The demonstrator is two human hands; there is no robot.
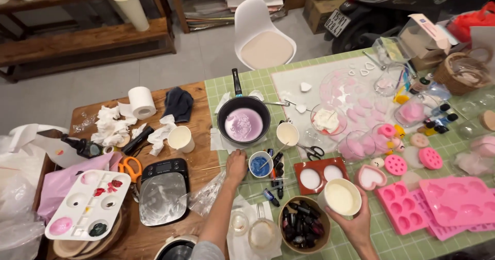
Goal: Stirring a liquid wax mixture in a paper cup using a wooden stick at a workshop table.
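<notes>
Cluttered craft bench, green check cloth: my right hand clasps a paper cup of cream liquid beside the red mould; left hand, fingers curled, rests by the blue-paint cup below the pan.

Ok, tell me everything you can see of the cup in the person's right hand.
The paper cup is round, white or cream, and open at the top, holding a pale creamy liquid well up its wall. The right hand grips it from below and the side, roughly upright, above the green checked tablecloth, beside a bowl of small bottles and below the red two-well mould. Nothing else touches it.
</notes>
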